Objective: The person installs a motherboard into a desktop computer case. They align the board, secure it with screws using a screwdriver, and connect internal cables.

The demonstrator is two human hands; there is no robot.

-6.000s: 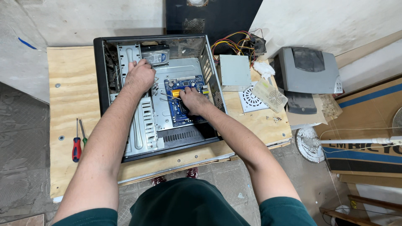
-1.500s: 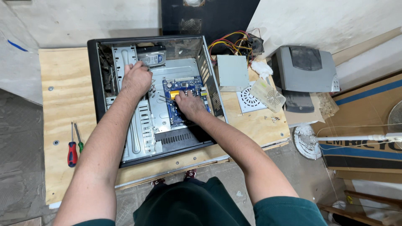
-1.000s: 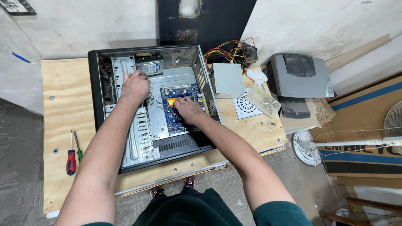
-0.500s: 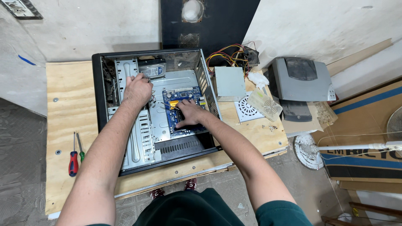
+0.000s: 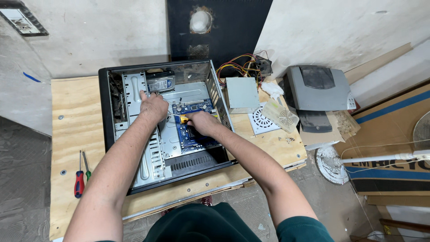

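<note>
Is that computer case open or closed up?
Open. The computer case lies on its side with no side cover on it, so the blue circuit board and metal frame inside show, and both hands reach in.

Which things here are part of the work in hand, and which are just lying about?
In use: open computer case, blue motherboard, yellow-handled screwdriver in the right hand, left hand resting inside the case.

Lying about: two screwdrivers on the plywood, power supply, grey printer, white fan grille.
</note>
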